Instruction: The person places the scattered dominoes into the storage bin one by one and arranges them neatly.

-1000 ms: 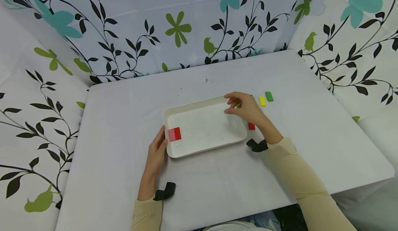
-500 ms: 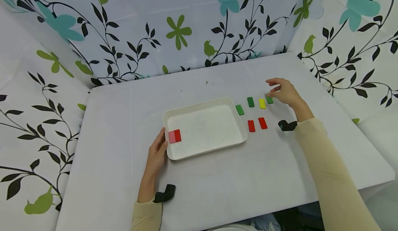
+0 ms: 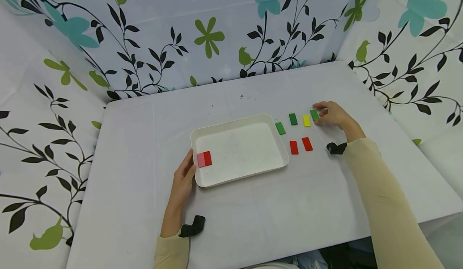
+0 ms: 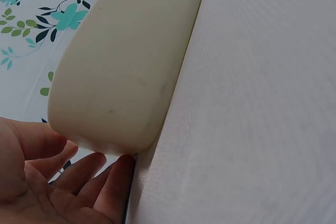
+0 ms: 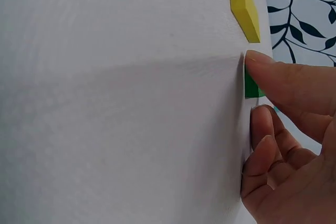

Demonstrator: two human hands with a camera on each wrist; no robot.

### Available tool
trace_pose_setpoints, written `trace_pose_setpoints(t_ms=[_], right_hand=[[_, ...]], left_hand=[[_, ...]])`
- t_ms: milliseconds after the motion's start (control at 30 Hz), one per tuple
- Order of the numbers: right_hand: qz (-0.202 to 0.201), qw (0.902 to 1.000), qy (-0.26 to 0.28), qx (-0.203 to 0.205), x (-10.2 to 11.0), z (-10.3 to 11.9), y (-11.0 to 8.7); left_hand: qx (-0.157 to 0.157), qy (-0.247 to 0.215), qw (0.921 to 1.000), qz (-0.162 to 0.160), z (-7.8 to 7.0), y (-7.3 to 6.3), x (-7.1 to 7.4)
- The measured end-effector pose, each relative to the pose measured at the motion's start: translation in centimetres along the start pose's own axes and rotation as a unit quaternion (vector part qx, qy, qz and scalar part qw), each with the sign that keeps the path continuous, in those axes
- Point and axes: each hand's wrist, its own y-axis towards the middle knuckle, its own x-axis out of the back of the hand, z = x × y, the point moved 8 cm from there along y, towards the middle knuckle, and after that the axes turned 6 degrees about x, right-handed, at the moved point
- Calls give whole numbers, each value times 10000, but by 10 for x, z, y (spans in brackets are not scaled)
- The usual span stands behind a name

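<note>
In the head view my left hand (image 3: 182, 180) rests against the left end of a shallow white tray (image 3: 238, 177). The left wrist view shows its fingertips on the outer wall of the tray (image 4: 121, 72). Two small flat blocks, one pink (image 3: 201, 160) and one red (image 3: 207, 158), lie side by side in the tray's left part. To the right, my right hand (image 3: 334, 115) has thumb and index finger at opposite ends of a green block (image 3: 314, 115) on the table. Seen from the right wrist, the thumb partly covers this green block (image 5: 252, 84).
Beside the held block lies a yellow block (image 3: 306, 121), with a dark green block (image 3: 293, 119) further left. Another green block (image 3: 280, 128) sits near the tray's right rim. Two red blocks (image 3: 294, 147) lie nearer me. Patterned cloth (image 3: 144, 40) walls the table's back.
My right hand has gone from over the tray's right end out to the rightmost green block, then down with fingers closing around it. The left hand stays at the tray.
</note>
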Motion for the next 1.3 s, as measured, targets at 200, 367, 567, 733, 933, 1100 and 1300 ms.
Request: trace_pose_setpoints(t_ms=[200,367,567,733,933,1100,1300], right_hand=[[-45,10000,7,-62,-2,-6,0],[-203,9997,75,-88,-2,-7,-1],[-422,9989,18,-194,-2,-8,-3],[-632,9978,82,-171,-1,-7,-8],[-1021,9944,251,-92,1,-5,-17],[-1303,9909,277,-211,5,-4,-29],[-1688,9848,339,-206,9,9,-41]], left_hand=[[-51,-33,10000,42,0,0,-1],[-11,-12,10000,21,0,0,-1],[1,-7,10000,-7,0,0,0],[-31,15,10000,12,0,0,0],[-20,-1,10000,9,0,0,0],[-11,-23,10000,5,1,-1,0],[-40,-24,10000,19,0,0,0]])
